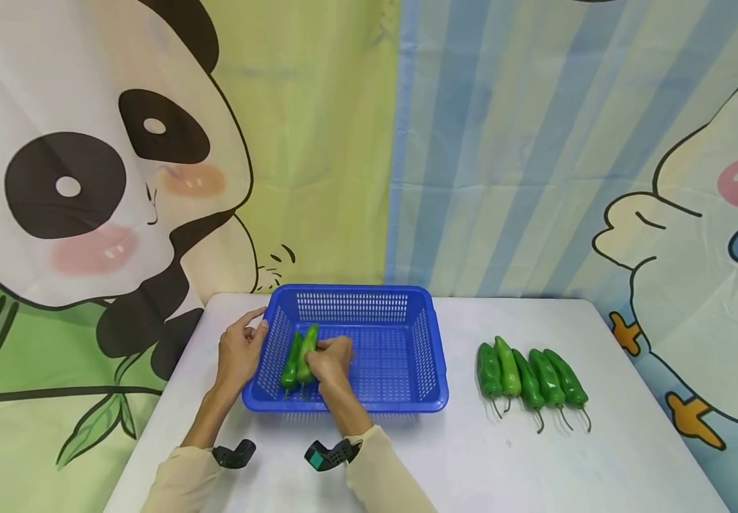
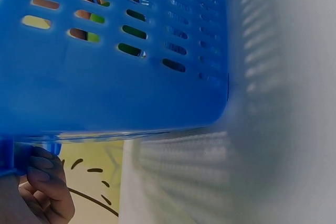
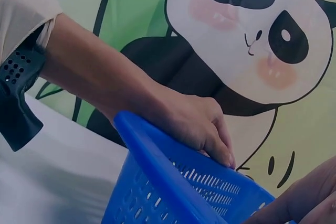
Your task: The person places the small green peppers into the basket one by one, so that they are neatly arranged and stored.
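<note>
A blue plastic basket [image 1: 375,407] with slotted walls stands on the white table. At its left rim my left hand [image 1: 241,353] holds on, thumb on the edge; the left wrist view shows its curled fingers [image 2: 50,187] beside the rim. Inside, on the left, two green chili peppers lie side by side: a darker one [image 1: 291,367] and a lighter one [image 1: 308,345]. My right hand [image 1: 333,360] reaches over the front rim and pinches the lighter pepper from its right side. In the right wrist view only part of this hand [image 3: 302,200] shows, and the peppers are hidden.
Several more green chili peppers [image 1: 532,381] lie in a row on the table [image 1: 471,470], right of the basket, stems toward me. Behind the table hangs a printed curtain [image 1: 318,178] with cartoon animals.
</note>
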Tool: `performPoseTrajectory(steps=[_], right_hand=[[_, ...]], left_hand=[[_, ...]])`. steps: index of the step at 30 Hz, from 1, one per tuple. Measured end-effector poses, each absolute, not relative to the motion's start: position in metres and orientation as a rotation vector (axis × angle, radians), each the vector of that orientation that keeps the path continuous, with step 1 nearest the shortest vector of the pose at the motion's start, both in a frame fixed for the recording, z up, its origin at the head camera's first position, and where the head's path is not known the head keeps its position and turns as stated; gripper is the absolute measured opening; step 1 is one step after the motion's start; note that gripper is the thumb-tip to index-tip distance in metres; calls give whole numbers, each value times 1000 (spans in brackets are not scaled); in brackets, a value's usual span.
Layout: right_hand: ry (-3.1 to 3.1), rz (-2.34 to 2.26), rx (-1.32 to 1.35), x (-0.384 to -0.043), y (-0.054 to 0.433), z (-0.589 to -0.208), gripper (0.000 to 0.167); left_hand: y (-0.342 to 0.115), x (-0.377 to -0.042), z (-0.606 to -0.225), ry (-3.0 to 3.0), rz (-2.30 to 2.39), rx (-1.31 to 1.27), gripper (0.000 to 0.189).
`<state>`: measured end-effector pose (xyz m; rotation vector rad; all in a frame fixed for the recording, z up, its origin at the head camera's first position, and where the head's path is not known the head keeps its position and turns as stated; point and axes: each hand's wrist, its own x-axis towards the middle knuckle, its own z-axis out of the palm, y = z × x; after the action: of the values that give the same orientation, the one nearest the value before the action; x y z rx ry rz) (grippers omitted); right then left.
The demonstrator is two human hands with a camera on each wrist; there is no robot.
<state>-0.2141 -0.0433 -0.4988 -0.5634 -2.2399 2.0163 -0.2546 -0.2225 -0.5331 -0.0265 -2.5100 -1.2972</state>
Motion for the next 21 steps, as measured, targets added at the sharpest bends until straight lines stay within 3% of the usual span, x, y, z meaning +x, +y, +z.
performPoseTrajectory(steps=[2,11,21], right_hand=[[-2258,1981,-528,-216,-43,-503,33],[-2373,1811,-473,-281,-45,-610,26],[-2483,1741,-445,-281,-46,-611,20]], left_hand=[[-222,-255,-533,-2506,-1304,-28,39],[-221,-256,-530,-2507,-1302,-27,39],[-222,-256,-533,-2519,-1300,-18,39]])
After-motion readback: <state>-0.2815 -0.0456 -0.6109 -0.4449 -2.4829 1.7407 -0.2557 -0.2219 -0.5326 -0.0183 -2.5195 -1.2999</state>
